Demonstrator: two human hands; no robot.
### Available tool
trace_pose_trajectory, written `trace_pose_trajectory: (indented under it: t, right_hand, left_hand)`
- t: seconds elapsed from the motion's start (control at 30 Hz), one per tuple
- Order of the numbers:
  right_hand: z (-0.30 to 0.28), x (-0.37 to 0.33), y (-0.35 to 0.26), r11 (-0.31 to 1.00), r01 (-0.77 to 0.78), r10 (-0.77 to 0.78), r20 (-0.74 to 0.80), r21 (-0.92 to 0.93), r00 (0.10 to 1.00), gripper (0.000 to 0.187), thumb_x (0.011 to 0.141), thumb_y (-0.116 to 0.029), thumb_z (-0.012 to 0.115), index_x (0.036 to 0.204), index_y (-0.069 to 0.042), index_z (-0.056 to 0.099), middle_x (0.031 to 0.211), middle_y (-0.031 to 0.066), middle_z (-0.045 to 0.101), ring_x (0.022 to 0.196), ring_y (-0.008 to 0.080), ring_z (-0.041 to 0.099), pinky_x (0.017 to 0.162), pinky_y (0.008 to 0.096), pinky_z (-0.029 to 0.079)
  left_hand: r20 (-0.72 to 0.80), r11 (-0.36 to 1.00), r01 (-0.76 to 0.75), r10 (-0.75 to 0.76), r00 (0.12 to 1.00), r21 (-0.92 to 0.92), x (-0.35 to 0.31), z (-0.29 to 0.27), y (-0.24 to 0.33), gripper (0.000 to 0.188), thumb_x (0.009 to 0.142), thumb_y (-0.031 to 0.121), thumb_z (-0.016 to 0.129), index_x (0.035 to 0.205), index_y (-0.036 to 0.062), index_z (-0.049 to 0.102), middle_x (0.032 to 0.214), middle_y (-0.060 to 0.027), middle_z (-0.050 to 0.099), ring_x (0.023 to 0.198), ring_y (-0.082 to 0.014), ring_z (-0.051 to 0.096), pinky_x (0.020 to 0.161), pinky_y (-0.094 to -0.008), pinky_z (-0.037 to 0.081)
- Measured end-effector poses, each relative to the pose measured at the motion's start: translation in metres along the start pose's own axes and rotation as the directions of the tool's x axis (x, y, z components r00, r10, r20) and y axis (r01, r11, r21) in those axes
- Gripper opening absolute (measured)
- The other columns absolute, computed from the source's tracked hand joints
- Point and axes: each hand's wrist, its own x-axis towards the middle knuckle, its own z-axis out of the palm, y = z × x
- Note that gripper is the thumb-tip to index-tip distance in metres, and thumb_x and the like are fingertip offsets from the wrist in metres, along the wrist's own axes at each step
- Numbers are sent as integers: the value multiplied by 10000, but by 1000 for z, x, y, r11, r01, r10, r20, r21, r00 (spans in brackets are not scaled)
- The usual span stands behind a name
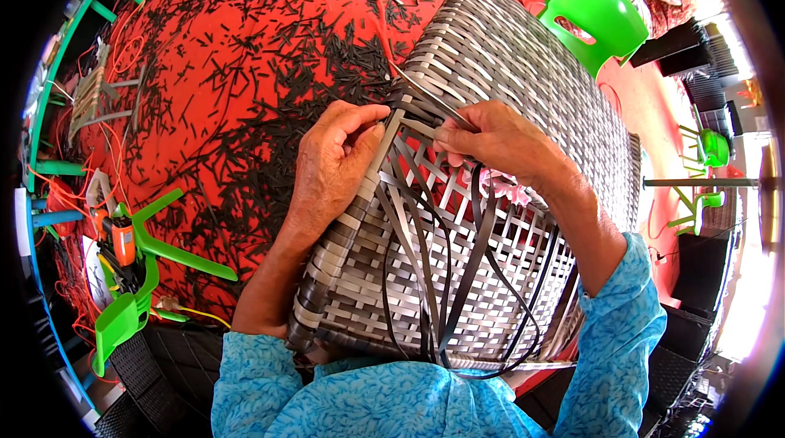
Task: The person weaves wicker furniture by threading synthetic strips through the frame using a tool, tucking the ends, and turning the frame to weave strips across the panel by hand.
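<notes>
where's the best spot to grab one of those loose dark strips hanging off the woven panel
Probably take a loose dark strip just below the right hand, from the near side: there it bows clear of the woven panel, while higher up it is tucked under the weave by the left hand.

Two hands weaving strips into a grey wicker panel.

The left hand (337, 161) pinches a grey strip (381, 152) at the panel (523, 70) edge. The right hand (491, 139) grips a thin metal tool (429, 96) laid across the weave. Loose black strips (446, 274) loop down over the open frame. Black offcuts (270, 78) litter the red floor (204, 21). A green chair (595, 13) stands beyond the panel.
</notes>
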Motion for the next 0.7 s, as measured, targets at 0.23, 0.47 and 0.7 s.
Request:
trace_pose_trajectory:
  t: [0.23,0.47,0.7]
  right_hand:
    - [-2,-3,-1,1000,15,-15,-2,6,1000,305,803,-268,549,689,2,634,580,62,595,545,125,543,528,299,421]
    - [-4,-2,-9,994,-102,104,83,-31,991,278,820,-273,555,763,-8,618,630,-11,562,603,57,475,561,221,369]
    - [0,3,6,994,-78,70,105,73,992,259,836,-260,559,800,-9,614,634,-7,562,614,61,488,576,219,376]
  left_hand:
    - [2,1000,8,-8,1000,-22,1,1,5,182,815,38,574,989,28,626,768,-29,516,637,-87,472,547,-212,383]
    - [-15,999,-26,26,1000,-24,-1,2,1,158,819,40,574,960,35,647,742,-21,495,628,-87,463,553,-213,385]
    - [1,1000,-20,20,1000,4,0,-1,4,156,825,58,573,961,29,645,749,-23,509,615,-83,466,542,-212,382]
